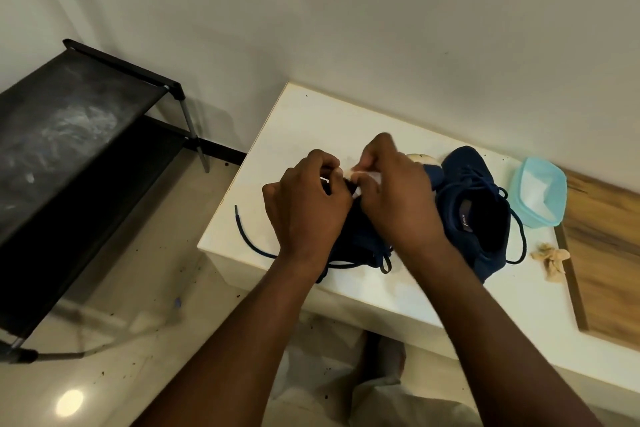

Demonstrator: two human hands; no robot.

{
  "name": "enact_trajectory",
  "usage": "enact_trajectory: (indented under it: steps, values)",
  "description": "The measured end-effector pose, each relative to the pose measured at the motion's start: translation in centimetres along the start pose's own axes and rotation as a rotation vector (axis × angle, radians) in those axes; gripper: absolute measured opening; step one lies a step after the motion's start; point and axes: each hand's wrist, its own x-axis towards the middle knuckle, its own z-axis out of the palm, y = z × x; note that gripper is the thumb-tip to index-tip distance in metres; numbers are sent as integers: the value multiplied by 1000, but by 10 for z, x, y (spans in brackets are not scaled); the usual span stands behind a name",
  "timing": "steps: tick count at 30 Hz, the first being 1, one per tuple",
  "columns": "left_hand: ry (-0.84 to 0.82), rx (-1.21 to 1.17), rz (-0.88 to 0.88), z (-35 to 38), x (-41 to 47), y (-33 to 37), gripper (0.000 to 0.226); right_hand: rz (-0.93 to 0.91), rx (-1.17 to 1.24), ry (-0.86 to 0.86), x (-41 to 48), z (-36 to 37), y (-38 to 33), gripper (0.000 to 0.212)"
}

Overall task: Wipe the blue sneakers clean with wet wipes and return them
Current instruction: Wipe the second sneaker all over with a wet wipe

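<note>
White table (304,114) against a plain pale wall, with two blue sneakers in the middle of the table.
Both sneakers are of dark blue knit cloth with loose round laces (249,239). The near sneaker (360,243) lies under both hands, and the second sneaker (464,166) stands beside it toward the table's right, opening upward. The curled fingers of the left hand (308,204) and the right hand (398,198) pinch one white wet wipe (363,178) between them. On the table's right part are one pale blue plastic tub (540,191) with rounded corners, one crumpled beige wipe (552,260) and one grained wooden board (609,253). Left of the table stands one black rack (69,135) with two shelves.
</note>
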Motion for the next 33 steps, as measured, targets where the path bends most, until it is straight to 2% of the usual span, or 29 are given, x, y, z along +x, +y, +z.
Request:
enact_trajectory:
  steps: [4, 8, 13, 16, 18, 22, 27, 31, 33]
  values:
    - [3, 6, 2, 0, 1, 1, 6, 94, -35, 129, 11, -11, 16, 15]
    - [-2, 0, -4, 0, 1, 0, 7, -2, -11, -13, -5, 9, -4, 12]
    - [1, -2, 0, 0, 1, 1, 6, 133, -36, 173, 15, -17, 24, 16]
    - [-4, 3, -6, 0, 1, 1, 8, 26, -3, 36, -1, 4, -1, 15]
    - [-13, -5, -10, 0, 0, 1, 8, 29, 51, -12, -2, 5, -4, 15]
    - [-1, 4, -2, 0, 1, 1, 7, 127, 2, 162, 14, -15, 23, 20]
    - [-9, -1, -16, 0, 0, 0, 6, 14, 32, 21, -4, 7, -1, 20]
    - [-4, -11, -11, 0, 0, 1, 5, 101, 18, 161, 12, -9, 21, 18]
    - [-4, 0, -14, 0, 0, 1, 7, 61, -45, 134, 6, -2, 12, 14]
